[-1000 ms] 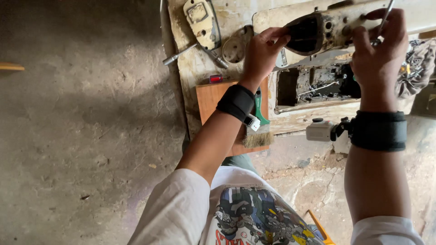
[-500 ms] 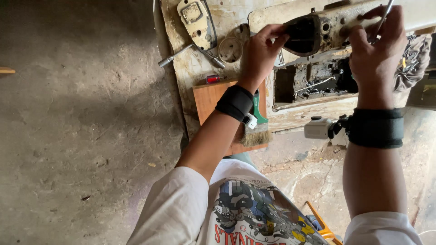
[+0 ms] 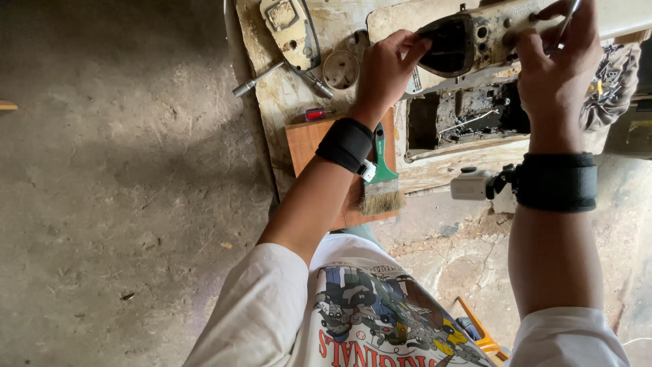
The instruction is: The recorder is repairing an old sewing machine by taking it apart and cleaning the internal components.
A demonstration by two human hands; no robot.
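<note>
Two hands on a tilted sewing machine head (image 3: 516, 27) — worn, paint-stained bench (image 3: 285, 95), bare concrete floor (image 3: 115, 204).

cream, grime-darkened machine body (image 3: 496, 30) at far right; green-handled brush (image 3: 382, 170) with tan bristles on a reddish-brown board (image 3: 309, 139); red-handled screwdriver (image 3: 318, 113); black wristbands (image 3: 346, 144); white sleeves (image 3: 261, 312); grey floor (image 3: 102, 204).

Bare floor (image 3: 102, 170) lies open leftward; paintbrush (image 3: 382, 178), screwdriver (image 3: 318, 113) and cover plate (image 3: 291, 24) crowd the worktop (image 3: 285, 95)
</note>
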